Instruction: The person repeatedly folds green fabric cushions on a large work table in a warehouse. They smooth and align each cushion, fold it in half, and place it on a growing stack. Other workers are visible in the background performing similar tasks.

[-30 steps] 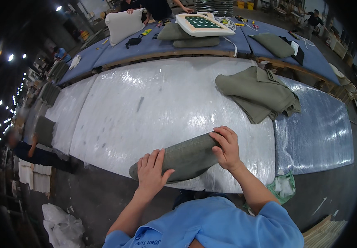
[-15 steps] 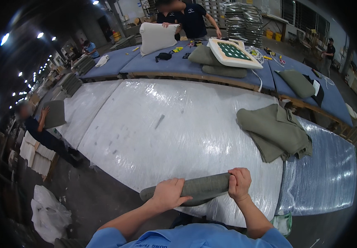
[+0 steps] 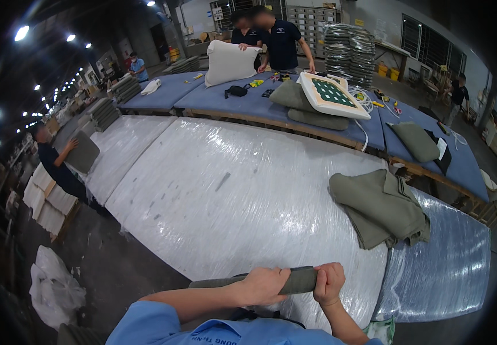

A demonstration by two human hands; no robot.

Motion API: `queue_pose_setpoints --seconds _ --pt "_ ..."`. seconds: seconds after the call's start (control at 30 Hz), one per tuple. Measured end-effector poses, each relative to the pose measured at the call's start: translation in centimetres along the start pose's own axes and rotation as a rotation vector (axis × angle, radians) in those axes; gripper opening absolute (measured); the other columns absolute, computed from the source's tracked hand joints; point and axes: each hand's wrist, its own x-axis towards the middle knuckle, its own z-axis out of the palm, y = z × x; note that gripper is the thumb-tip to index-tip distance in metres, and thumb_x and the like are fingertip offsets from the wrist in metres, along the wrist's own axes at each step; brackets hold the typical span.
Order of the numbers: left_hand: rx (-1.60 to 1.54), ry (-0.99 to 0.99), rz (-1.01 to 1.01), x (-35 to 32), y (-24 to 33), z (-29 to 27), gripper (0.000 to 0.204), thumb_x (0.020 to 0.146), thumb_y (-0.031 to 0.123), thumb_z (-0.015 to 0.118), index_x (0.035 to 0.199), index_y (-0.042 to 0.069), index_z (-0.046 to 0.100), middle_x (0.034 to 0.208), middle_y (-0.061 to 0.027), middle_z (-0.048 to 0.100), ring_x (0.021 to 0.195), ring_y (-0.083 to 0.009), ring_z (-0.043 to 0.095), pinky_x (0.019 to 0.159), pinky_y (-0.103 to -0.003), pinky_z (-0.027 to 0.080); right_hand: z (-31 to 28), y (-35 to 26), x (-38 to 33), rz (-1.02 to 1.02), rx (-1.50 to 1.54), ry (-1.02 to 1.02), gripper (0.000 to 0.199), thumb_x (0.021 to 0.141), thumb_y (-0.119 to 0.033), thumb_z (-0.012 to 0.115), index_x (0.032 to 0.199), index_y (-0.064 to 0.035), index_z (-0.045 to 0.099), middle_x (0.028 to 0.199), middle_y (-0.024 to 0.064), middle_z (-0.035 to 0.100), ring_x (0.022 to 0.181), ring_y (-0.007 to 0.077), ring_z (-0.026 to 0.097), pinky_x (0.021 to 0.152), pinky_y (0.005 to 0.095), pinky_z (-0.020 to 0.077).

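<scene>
A grey-green fabric cushion (image 3: 301,281) is held on edge close to my body, over the near edge of the plastic-wrapped table (image 3: 248,201). My left hand (image 3: 264,286) wraps over its middle, fingers on the far side and thumb on the near side. At its right end, my right hand (image 3: 329,284) is closed on the cover's edge. My left forearm and hand hide part of the cushion. Beyond my right hand, a heap of loose grey-green covers (image 3: 377,207) lies on the table.
Across the wrapped table stands a blue-topped bench (image 3: 237,109) with a white pillow (image 3: 232,63), stacked cushions (image 3: 317,119) and a white cushion core with green webbing (image 3: 334,95). Two people work behind it. A person (image 3: 58,167) at left holds another cushion. White plastic (image 3: 56,287) lies on the floor.
The cushion has turned to a narrower edge-on view and come nearer to me. My left hand has shifted right along it, closer to my right hand. The view has tilted slightly.
</scene>
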Motion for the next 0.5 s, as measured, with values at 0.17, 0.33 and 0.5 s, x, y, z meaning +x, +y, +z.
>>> queue_pose_setpoints --seconds 0.17,0.33,0.5 --pt "-0.174 -0.252 0.045 1.1 -0.1 0.2 0.087 0.085 0.052 0.074 0.141 -0.008 0.045 0.113 -0.0298 0.069 0.099 -0.0454 0.07 0.084 -0.052 0.056 -1.0 -0.6 -2.0 0.102 0.034 0.027 0.01 0.083 -0.007 0.062 0.076 -0.0074 0.069 0.074 0.0089 0.064 0.072 0.0285 0.058 0.07 0.0403 0.0447" --pt "-0.471 -0.473 0.137 2.0 -0.9 0.6 0.103 0.093 0.067 0.06 0.157 -0.007 0.028 0.147 -0.0351 0.047 0.139 -0.041 0.048 0.114 -0.045 0.04 -2.2 -1.0 -4.0 0.177 0.064 0.037 0.006 0.082 -0.009 0.064 0.078 -0.0063 0.068 0.078 0.01 0.064 0.075 0.0283 0.058 0.073 0.0405 0.045" --pt "-0.89 -0.558 0.128 3.3 -3.4 7.1 0.097 0.106 0.07 0.03 0.164 -0.004 0.007 0.173 -0.0242 0.008 0.162 -0.0305 0.005 0.13 -0.038 0.006 -4.5 -1.5 -7.0 0.296 0.1 -0.117 0.023 0.094 -0.022 0.061 0.101 -0.0042 0.074 0.101 0.0165 0.071 0.097 0.0331 0.065 0.086 0.0438 0.0508"
